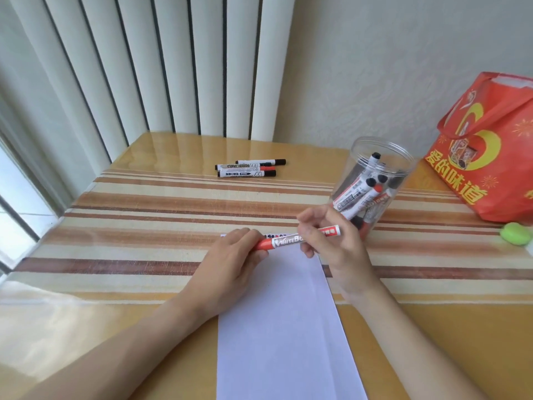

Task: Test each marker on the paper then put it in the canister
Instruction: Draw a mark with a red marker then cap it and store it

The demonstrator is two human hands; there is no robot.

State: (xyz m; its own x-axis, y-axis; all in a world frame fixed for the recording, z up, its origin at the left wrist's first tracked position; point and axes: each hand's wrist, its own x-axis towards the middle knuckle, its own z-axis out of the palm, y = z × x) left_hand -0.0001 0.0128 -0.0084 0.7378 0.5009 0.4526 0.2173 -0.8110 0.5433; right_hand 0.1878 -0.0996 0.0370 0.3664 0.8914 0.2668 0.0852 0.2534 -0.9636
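- Red-capped white whiteboard marker: long axis level, running left to right above the far end of the white paper sheet.
- Left hand: fingers closed round the red cap.
- Right hand: pinching the barrel; probably capping or uncapping.
- Clear plastic canister: just beyond the right hand, the nearer one.

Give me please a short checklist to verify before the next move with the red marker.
1. Red marker held by both hands, left hand on the cap end, right hand on the barrel: ok.
2. Cap off: cannot tell.
3. Paper has free space under the test marks: ok.
4. Canister open and within reach: ok.
5. Markers still waiting at the far edge: not ok, three left.
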